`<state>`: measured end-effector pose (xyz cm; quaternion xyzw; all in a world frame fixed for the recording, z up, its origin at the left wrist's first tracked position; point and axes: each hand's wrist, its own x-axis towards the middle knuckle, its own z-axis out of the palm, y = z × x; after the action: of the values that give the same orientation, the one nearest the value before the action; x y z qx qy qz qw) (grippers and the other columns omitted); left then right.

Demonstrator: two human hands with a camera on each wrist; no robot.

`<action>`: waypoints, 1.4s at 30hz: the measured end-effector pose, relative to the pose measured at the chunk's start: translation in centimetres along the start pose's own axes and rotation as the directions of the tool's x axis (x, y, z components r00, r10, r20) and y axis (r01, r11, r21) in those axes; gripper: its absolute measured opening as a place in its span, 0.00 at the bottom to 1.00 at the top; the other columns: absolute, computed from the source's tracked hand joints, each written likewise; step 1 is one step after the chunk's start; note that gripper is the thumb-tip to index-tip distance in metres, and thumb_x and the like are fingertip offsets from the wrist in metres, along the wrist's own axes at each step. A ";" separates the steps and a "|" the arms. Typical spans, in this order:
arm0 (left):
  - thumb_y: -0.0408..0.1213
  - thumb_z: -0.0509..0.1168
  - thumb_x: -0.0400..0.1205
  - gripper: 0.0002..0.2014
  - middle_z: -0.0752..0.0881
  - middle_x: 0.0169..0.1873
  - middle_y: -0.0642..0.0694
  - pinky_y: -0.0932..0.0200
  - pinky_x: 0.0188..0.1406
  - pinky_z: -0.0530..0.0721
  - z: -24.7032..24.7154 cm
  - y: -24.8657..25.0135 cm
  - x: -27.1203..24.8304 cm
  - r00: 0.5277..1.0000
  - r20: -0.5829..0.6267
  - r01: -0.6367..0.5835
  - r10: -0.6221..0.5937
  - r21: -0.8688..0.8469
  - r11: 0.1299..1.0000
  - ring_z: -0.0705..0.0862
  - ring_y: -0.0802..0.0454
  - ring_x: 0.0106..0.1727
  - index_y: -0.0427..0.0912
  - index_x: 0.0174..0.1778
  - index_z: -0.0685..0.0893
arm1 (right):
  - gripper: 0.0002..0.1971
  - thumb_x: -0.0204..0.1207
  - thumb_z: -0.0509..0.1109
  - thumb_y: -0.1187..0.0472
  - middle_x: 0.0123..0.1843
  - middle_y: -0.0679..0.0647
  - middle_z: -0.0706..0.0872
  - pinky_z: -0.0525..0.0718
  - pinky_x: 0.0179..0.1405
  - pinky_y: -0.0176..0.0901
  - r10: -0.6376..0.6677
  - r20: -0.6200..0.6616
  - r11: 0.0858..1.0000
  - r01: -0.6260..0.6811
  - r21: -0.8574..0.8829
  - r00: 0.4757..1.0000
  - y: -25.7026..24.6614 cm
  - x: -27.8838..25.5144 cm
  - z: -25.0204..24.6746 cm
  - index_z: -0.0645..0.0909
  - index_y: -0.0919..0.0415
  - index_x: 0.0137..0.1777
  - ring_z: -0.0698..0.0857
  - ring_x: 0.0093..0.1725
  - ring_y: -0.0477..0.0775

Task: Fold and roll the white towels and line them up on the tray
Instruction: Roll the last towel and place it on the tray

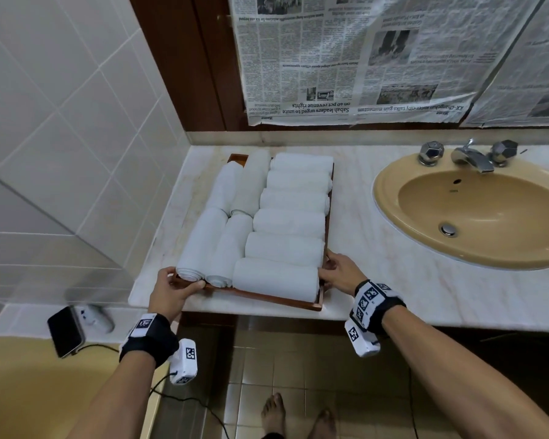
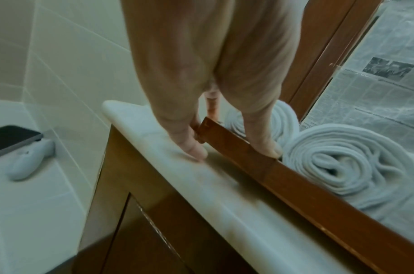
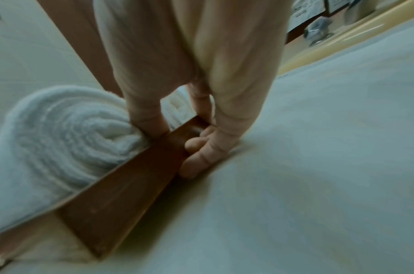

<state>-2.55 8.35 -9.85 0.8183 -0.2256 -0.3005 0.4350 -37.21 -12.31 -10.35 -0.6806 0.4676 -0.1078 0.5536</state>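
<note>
A brown wooden tray (image 1: 267, 298) sits on the marble counter (image 1: 409, 280), filled with several rolled white towels (image 1: 286, 223). My left hand (image 1: 175, 286) grips the tray's near left corner, thumb over the rim (image 2: 224, 137) and fingers outside it. My right hand (image 1: 336, 270) grips the right rim near the front corner, thumb inside against a towel roll (image 3: 67, 129) and fingers curled under the tray wall (image 3: 130, 185). Spiral ends of the rolls (image 2: 337, 163) face the near rim.
A yellow sink (image 1: 476, 204) with chrome taps (image 1: 469, 156) lies to the right of the tray. Newspaper (image 1: 362, 58) covers the mirror behind. A phone (image 1: 65, 331) and a white device (image 1: 95, 318) rest on the tiled ledge at lower left. My bare feet (image 1: 273, 413) stand on tiled floor.
</note>
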 end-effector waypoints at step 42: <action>0.74 0.72 0.64 0.67 0.51 0.87 0.37 0.38 0.82 0.56 8.7 3.0 -2.2 0.970 -0.238 0.166 -0.057 0.468 0.868 0.54 0.41 0.86 0.34 0.87 0.48 | 0.60 0.65 0.78 0.36 0.88 0.56 0.53 0.53 0.83 0.51 -0.181 0.082 0.810 0.196 -0.553 0.980 -4.3 4.9 6.1 0.48 0.61 0.87 0.55 0.85 0.56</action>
<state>-10.42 3.13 -10.49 0.9404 -0.1970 -0.1683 0.2202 -28.27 -12.24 -10.70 -0.8567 0.4018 -0.0123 0.3231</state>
